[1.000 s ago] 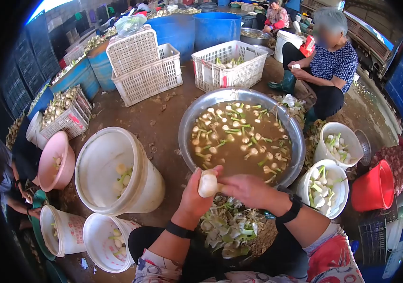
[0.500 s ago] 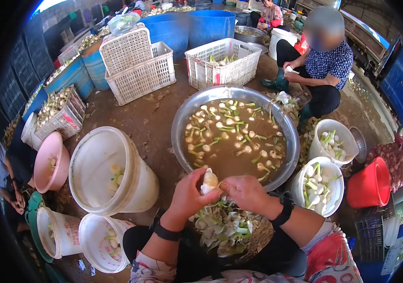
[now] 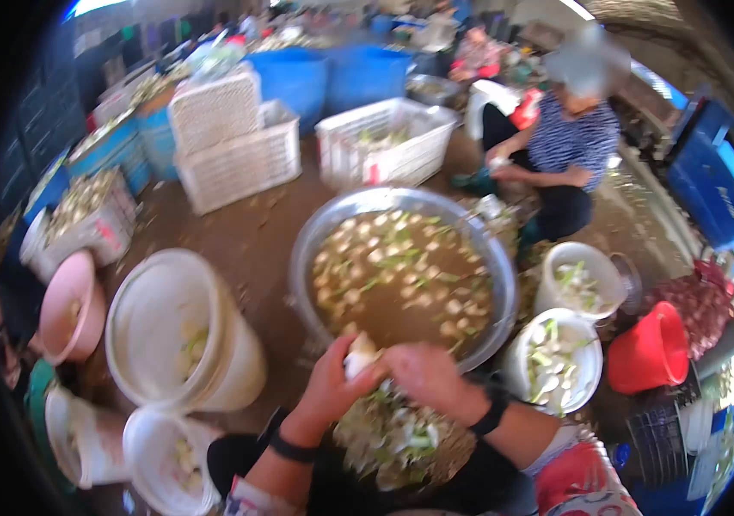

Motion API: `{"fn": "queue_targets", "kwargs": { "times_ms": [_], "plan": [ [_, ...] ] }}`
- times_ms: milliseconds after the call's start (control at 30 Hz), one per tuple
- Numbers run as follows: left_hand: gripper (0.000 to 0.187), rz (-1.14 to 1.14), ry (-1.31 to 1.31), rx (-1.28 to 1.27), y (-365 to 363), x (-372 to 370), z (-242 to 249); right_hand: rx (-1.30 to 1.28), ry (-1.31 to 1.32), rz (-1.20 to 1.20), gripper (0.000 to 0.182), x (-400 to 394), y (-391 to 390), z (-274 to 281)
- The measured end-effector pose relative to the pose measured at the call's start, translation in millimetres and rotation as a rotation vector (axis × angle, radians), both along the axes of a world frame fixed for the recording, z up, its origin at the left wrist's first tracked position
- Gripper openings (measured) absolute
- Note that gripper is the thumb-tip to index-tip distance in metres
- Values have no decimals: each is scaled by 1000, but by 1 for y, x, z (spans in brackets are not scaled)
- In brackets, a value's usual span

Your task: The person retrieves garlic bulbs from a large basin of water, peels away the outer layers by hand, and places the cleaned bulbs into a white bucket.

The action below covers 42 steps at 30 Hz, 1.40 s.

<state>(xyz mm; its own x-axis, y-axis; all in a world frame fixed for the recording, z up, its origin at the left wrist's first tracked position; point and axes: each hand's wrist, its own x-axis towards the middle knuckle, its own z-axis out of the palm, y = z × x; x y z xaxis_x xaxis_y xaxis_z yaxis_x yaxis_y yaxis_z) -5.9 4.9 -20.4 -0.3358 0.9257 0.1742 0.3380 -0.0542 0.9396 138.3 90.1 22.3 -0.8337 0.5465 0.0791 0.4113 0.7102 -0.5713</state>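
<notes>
My left hand point(image 3: 332, 384) is closed around a garlic bulb point(image 3: 359, 355), partly white and partly brownish. My right hand point(image 3: 425, 375) meets it from the other side, fingers bent and pinched at the bulb's edge; motion blur hides the exact grip. Just beyond both hands is a wide metal basin point(image 3: 297, 284) of brown water with many garlic bulbs point(image 3: 418, 298) floating, green stems attached. Below my hands, between my knees, lies a heap of peeled skins and green stem scraps point(image 3: 393, 434).
White buckets point(image 3: 595, 365) with garlic and a red bucket point(image 3: 649, 348) stand right. Left are a large white bucket point(image 3: 246, 361), smaller buckets point(image 3: 139, 456) and a pink basin point(image 3: 61, 322). Crates point(image 3: 384, 168) stand behind the metal basin. A co-worker point(image 3: 569, 142) sits at the far right, hands together.
The whole view has shifted and blurred, with the scene sliding left and slightly down. Both hands stay together at the garlic bulb.
</notes>
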Motion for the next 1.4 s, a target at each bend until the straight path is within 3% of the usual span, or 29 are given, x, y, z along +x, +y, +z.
{"fn": "queue_targets", "kwargs": {
  "times_ms": [67,133,267,333,400,433,533,600,633,700,767,800,867,900,933,1000,1067,1100,1133,1200,1233,1267,1300,1333,1400],
  "plan": [
    [49,-41,120,-55,0,1,2,331,218,122,22,5,8,-30],
    [38,-93,31,-81,-1,-1,-3,340,131,149,31,7,5,-13],
    [33,-215,-220,-228,-5,3,20,455,228,240,28,11,5,-9],
    [36,-227,-36,-194,-2,-2,1,345,248,147,25,10,-1,-9],
    [40,-233,-81,-141,3,-1,-8,374,114,69,18,9,-9,-6],
    [44,-228,-133,-93,-2,3,-4,300,160,6,15,7,-6,-5],
    [45,-253,60,84,0,6,11,-73,254,-285,13,3,5,-3],
    [49,-244,-282,139,0,10,11,-565,232,-414,13,4,24,-4],
    [51,-200,-411,149,1,12,9,-589,220,-404,13,1,14,-2],
    [52,-140,-533,177,5,14,5,-212,340,-263,14,-4,-4,15],
    [54,-105,-825,-101,4,10,6,-160,388,-282,14,-8,-7,9],
    [54,-101,-817,-104,3,9,8,-95,435,-319,15,-9,-8,5],
    [50,14,107,149,2,10,19,-184,527,-371,14,-9,13,-29],
    [42,-149,-17,169,3,8,25,-461,629,-467,14,-10,22,-31],
    [42,-150,-21,175,1,7,24,-742,722,-560,14,-8,29,-32],
    [40,-328,-671,-93,-4,10,19,-741,738,-612,17,-5,44,-35],
    [44,-387,-672,7,0,8,13,-747,991,-778,16,0,60,-46],
    [44,-386,-659,-7,-1,7,12,-812,892,-811,19,4,57,-9],
    [44,-384,-646,-20,-4,6,12,-785,976,-927,19,8,66,-1],
    [39,-295,-669,-27,-5,1,15,-242,687,-554,20,16,75,-11],
    [35,-188,-491,-35,-5,0,16,-12,178,-375,22,20,58,-3],
    [32,-86,-313,-45,-4,-1,17,105,-50,-184,20,17,44,-11],
    [33,-3,-85,7,-6,-1,21,87,-132,-46,19,17,32,-16],
    [33,7,-83,6,-8,-4,24,69,-214,89,19,14,24,-18],
    [39,111,445,125,-10,-5,25,-54,-88,-61,20,1,10,3]
  ]
}}
